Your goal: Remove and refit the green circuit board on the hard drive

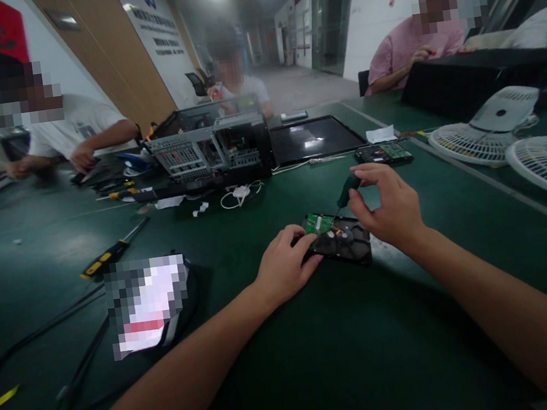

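Note:
A black hard drive with a green circuit board lies on the dark green table, in front of me. My left hand grips its left end, with the fingers on top and the thumb at the near edge. My right hand pinches the dark green handle of a small screwdriver above the drive. The shaft slants down to the left, towards the board's edge. Whether its tip touches a screw is too small to tell.
An open computer case and a black panel stand further back. Another drive and white fan parts are at right. Left are a yellow-black screwdriver, a blurred-out device and cables. People sit around the table.

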### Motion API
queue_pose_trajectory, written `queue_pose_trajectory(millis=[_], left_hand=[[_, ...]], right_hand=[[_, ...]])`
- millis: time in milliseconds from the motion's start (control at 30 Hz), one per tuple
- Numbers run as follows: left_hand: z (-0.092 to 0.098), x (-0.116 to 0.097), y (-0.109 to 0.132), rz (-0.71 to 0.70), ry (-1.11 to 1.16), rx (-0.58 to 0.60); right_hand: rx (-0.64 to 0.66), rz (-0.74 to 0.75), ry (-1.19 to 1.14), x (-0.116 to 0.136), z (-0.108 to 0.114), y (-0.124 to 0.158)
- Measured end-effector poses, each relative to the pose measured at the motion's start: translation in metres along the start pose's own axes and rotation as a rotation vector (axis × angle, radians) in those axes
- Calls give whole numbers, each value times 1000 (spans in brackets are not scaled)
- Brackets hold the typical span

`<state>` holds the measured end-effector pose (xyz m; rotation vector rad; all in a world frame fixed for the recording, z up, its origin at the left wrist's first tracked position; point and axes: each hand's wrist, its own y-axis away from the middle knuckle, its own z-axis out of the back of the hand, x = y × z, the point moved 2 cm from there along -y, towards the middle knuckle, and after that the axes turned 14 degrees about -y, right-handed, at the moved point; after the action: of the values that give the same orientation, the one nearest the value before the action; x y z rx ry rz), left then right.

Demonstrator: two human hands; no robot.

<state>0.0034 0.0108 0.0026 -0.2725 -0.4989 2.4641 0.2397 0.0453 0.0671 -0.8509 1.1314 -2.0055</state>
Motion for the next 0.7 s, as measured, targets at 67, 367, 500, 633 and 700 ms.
queue_pose_trajectory(millis=[67,367,500,633,700], left_hand=[[1,0,0,-5,1,6],[1,0,0,3,-7,18],[1,0,0,2,-4,20],[1,0,0,4,2,7],[1,0,0,5,4,2]], right_hand=[[-15,-4,11,-1,0,0],[7,-32,7,1,0,1],[10,-48,-14,1,1,0],[24,-53,-48,0,-1,1],[26,-79,-32,0,-2,2]])
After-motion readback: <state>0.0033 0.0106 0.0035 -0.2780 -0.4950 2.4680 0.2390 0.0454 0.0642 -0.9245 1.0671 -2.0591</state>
